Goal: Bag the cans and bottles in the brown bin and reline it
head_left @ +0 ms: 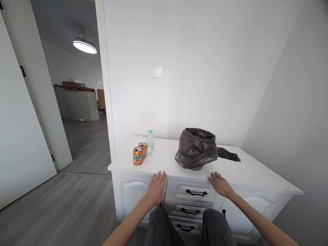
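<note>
My left hand (156, 187) rests with fingers stretched out at the front edge of the white cabinet top (164, 163). Farther right, my right hand (219, 183) lies on the same edge, fingers extended, holding nothing. Beyond my left hand stand two orange drink cans, one in front (137, 156) and one behind (142, 150). A clear plastic bottle (150, 143) with a green cap is upright beside them. Between and beyond my hands sits a small bin lined with a black plastic bag (197, 148), its mouth facing up. A crumpled roll of black bags (227, 154) lies to its right.
Below the top are drawers with black handles (196, 193) and cabinet doors, close to my knees (217, 225). A wall with a light switch (157, 72) rises behind. At left, an open door (20, 136) and doorway lead to another room with a counter (77, 102).
</note>
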{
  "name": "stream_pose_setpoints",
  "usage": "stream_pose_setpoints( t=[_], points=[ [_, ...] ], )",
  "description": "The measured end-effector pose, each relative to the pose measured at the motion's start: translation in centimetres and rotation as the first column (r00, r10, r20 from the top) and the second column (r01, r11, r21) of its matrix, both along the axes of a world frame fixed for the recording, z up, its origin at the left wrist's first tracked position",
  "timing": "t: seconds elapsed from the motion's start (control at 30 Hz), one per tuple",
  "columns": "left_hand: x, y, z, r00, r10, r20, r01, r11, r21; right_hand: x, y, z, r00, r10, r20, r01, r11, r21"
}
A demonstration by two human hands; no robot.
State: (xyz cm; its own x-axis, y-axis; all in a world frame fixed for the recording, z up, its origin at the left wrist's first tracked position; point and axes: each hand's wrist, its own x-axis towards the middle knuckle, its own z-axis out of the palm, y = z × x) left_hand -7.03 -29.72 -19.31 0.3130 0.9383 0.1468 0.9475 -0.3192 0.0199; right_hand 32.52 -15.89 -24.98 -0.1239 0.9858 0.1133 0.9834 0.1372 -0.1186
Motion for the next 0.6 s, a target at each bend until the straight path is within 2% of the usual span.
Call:
stream_pose_setpoints(
  t=[0.23,0.43,0.6],
  points=[
    [0.9,1.1,0.6,0.999,0.017,-0.042,-0.017,1.0,-0.013,-0.1,-0.3,-1.0,0.999,-0.026,-0.033,0.027,0.999,0.03],
    [3.1,2.0,1.1,0.996,0.036,-0.078,-0.039,0.998,-0.044,0.1,-0.5,-2.4,0.999,0.016,-0.042,-0.006,0.976,0.218],
    [4.4,2.8,1.1,0.996,0.021,-0.091,-0.026,0.999,-0.047,0.3,-0.4,-3.4,0.998,0.053,-0.034,-0.035,0.921,0.387]
  ],
)
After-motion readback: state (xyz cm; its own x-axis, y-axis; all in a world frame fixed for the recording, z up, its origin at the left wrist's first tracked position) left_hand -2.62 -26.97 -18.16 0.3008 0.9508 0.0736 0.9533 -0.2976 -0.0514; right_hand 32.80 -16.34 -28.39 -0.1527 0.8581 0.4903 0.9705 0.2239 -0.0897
